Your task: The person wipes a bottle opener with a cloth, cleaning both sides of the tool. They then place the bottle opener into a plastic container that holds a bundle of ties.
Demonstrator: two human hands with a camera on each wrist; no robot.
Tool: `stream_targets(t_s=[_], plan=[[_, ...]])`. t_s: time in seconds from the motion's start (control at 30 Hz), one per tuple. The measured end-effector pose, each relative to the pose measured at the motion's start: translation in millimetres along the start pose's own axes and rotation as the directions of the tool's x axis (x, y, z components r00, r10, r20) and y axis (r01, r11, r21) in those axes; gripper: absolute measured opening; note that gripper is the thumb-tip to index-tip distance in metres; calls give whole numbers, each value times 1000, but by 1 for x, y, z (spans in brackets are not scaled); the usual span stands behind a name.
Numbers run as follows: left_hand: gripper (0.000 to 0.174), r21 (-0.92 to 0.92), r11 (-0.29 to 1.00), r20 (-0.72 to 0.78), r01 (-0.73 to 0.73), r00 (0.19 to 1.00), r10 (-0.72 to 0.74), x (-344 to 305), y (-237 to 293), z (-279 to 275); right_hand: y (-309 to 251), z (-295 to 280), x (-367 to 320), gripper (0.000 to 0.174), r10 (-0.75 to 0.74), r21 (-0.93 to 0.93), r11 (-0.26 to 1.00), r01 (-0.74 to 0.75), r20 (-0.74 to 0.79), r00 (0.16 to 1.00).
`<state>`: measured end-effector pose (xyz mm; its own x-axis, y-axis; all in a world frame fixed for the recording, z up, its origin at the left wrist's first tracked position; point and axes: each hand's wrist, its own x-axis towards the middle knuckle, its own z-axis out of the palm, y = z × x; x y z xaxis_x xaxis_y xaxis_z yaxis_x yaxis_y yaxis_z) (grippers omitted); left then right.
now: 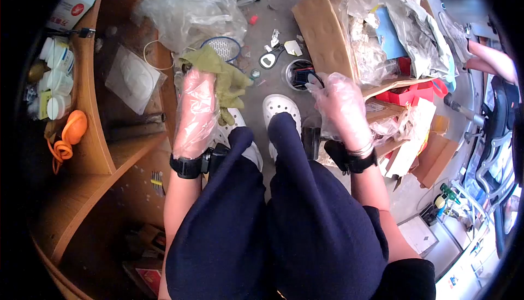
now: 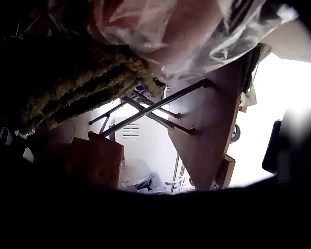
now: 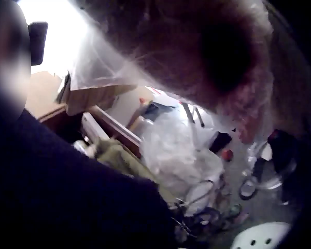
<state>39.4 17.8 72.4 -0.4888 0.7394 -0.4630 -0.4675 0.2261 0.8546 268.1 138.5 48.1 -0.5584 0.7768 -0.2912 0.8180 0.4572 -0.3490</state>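
Observation:
My left hand [image 1: 196, 106], in a clear plastic glove, grips an olive-green cloth [image 1: 232, 76] that hangs toward the white clogs. In the left wrist view the cloth [image 2: 93, 88] shows as thick, fuzzy folds under the gloved hand [image 2: 160, 31]. My right hand [image 1: 343, 106], also gloved in clear plastic, has its fingers curled beside a clear round tub [image 1: 287, 70] holding dark items. A dark slender thing [image 1: 316, 78] shows at its fingertips, its kind unclear. From the right wrist, the hand [image 3: 197, 57] is above and left of the tub [image 3: 273, 182].
A cardboard box [image 1: 322, 32] full of plastic wrapping stands at right, and a wooden cabinet [image 1: 128, 155] at left. Between them on the floor lie a blue-rimmed racket [image 1: 222, 49], a large plastic bag [image 1: 191, 10] and paper scraps [image 1: 293, 48]. White clogs [image 1: 281, 109] stand between the hands.

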Motion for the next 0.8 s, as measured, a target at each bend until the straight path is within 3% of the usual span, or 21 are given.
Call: stream_targets(t_s=[0.03, 0.1, 0.13, 0.2, 0.23, 0.33, 0.47, 0.53, 0.57, 0.63, 0.8], plan=[[25, 4, 1000, -2, 3, 1000, -3, 0, 0, 0, 0, 7, -1, 29, -1, -1, 1000, 1, 0, 1000], [25, 13, 1000, 7, 11, 1000, -11, 1, -1, 3, -4, 16, -5, 25, -28, -91, 996, 8, -222, 975], [25, 17, 1000, 15, 11, 1000, -11, 2, -1, 4, 2, 25, -2, 25, -26, -92, 996, 5, -222, 975], [25, 30, 999, 29, 16, 999, -17, 4, -2, 8, 2, 29, 9, 18, -267, -45, 960, 277, -453, 851], [25, 33, 999, 37, 18, 999, -19, 4, -1, 10, 0, 28, 10, 14, -192, -165, 975, 152, -259, 947], [26, 40, 999, 45, 25, 999, -27, 4, -1, 11, 6, 30, 19, 15, -234, -151, 967, 206, -196, 952], [26, 45, 998, 32, 39, 999, -40, 2, -2, 8, 4, 27, 19, 18, -237, -82, 971, 223, -273, 932], [26, 45, 998, 21, 48, 999, -49, 1, -3, 5, 16, 40, 23, 21, -358, -88, 933, 350, -339, 870], [26, 46, 998, 18, 49, 999, -50, 0, -3, 5, 18, 43, 24, 21, -357, -88, 933, 348, -339, 870], [26, 50, 998, 14, 50, 999, -51, 0, -4, 4, 19, 45, 25, 21, -318, -65, 948, 311, -200, 927], [26, 48, 997, 17, 59, 998, -60, -1, -4, 3, 20, 44, 25, 20, -331, -62, 944, 325, -198, 923]])
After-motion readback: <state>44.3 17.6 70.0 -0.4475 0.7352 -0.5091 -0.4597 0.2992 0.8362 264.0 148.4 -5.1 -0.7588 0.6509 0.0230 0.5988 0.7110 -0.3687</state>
